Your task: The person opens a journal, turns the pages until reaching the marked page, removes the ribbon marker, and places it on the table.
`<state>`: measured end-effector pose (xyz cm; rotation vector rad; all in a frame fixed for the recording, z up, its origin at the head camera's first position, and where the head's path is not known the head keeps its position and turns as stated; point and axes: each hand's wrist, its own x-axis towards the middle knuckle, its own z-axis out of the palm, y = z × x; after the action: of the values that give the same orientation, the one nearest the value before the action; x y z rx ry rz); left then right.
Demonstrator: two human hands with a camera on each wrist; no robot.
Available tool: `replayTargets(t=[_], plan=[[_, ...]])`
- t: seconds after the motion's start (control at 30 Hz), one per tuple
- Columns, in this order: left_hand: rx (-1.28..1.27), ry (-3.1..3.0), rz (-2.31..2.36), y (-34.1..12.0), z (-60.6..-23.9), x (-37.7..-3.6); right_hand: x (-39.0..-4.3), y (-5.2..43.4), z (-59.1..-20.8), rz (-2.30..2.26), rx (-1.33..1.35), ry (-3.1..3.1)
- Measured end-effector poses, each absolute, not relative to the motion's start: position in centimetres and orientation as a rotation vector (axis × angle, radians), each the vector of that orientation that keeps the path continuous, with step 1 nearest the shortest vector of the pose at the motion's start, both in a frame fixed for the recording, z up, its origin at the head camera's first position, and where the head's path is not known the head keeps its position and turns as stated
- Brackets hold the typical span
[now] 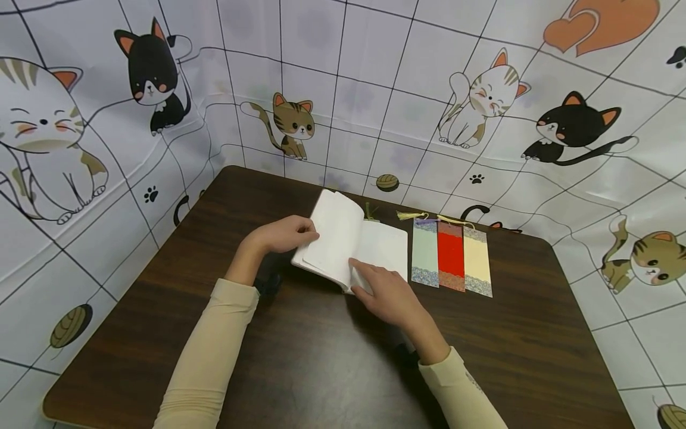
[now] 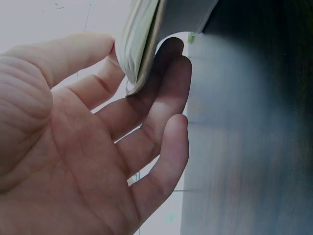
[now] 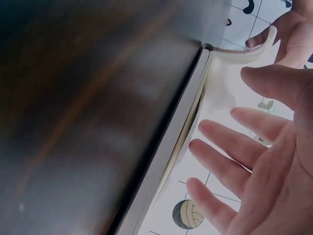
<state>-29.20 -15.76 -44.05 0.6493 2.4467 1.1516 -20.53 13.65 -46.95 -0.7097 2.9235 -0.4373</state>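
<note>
An open book (image 1: 354, 244) with blank white pages lies on the dark brown table (image 1: 321, 363). My left hand (image 1: 286, 233) grips the raised block of left-hand pages; in the left wrist view my thumb (image 2: 73, 54) and fingers (image 2: 166, 83) pinch that page block (image 2: 139, 49). My right hand (image 1: 388, 293) rests with straight fingers on the lower edge of the right-hand page. The right wrist view shows its spread fingers (image 3: 230, 142) beside the book's edge (image 3: 181, 142). A thin green tassel (image 1: 371, 211) sticks out at the book's top.
Three bookmarks lie side by side just right of the book: pale green (image 1: 426, 257), red (image 1: 451, 256) and cream (image 1: 476, 261), with tassels at their far ends. A cat-printed cloth backdrop (image 1: 375, 89) encloses the table on the left, back and right.
</note>
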Motion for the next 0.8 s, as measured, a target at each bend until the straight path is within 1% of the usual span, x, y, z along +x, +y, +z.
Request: replayTargets(t=[0.3, 0.5, 0.8], plan=[[0.648, 2.399, 1.181, -15.9, -43.8, -29.0, -21.1, 14.9, -46.6, -0.343, -0.658, 2.854], [0.599, 2.401, 1.167, -16.0, -43.7, -29.0, -21.8, 16.0, -46.5, -0.265, -0.611, 2.838], [0.576, 2.43, 1.139, -16.2, -43.8, -29.0, -22.4, 16.9, -46.6, -0.282, -0.652, 2.812]])
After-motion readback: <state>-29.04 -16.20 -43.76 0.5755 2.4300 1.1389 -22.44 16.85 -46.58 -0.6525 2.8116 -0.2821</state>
